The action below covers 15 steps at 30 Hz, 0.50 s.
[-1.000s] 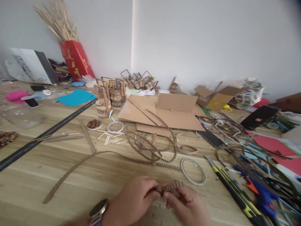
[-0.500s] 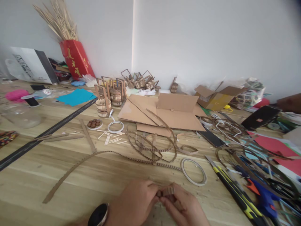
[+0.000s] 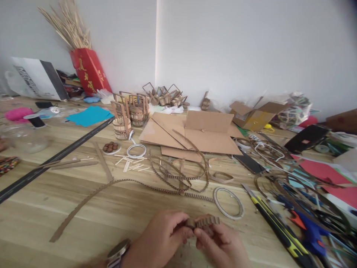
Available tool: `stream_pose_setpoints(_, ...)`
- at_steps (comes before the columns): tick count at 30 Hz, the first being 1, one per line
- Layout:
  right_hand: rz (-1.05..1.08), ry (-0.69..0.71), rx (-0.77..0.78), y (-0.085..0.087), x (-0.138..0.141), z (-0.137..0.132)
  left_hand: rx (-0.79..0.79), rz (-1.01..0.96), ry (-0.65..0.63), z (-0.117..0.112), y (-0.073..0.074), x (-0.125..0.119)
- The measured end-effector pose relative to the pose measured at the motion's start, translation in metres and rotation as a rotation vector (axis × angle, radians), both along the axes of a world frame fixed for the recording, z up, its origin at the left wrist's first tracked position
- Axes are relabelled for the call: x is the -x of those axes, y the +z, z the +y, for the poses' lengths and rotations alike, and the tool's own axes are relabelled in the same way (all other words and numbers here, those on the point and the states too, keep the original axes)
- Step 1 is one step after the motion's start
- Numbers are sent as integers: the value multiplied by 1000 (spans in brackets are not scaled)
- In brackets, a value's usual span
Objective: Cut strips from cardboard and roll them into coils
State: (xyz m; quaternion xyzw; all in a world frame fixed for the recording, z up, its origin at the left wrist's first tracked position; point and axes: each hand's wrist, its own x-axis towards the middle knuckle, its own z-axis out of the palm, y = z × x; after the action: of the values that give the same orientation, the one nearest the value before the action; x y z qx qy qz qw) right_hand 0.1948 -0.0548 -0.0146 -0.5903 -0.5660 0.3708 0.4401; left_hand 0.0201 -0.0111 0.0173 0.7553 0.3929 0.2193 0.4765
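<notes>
Between my two hands, near the front of the table, is a small curled strip of brown corrugated cardboard (image 3: 208,221). My left hand (image 3: 164,236) pinches its rolled end between thumb and fingers. My right hand (image 3: 221,243) grips the ridged part, thumb in front and fingers behind. Just beyond my hands lies a long corrugated cardboard strip (image 3: 125,181), winding into loose loops. A white tape roll (image 3: 215,203) rests flat at its right end.
A yellow-black utility knife (image 3: 275,221) and a blue glue gun (image 3: 311,236) lie at right. Flat cardboard sheets (image 3: 212,139) sit behind the loops. Small wooden sticks (image 3: 128,163), a dish of brown balls (image 3: 111,147) and little handled buckets (image 3: 122,128) stand further left.
My hands have turned, and more of the strip's ridged part now shows above the right fingers. The watch on my left wrist has tilted. The things on the table stay put.
</notes>
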Motion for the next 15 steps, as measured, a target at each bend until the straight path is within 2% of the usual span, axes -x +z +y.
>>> stream_pose_setpoints(3, -82, 52, -85, 1, -3, 1, -96, 106, -5, 0, -1, 0)
stream_pose_setpoints(9, -279, 141, -194, -6, -11, 4, -120, 226, -52, -1, -4, 1)
stream_pose_setpoints(15, -377, 235, -318, -16, -17, 9, -124, 341, -50, -4, -5, 0)
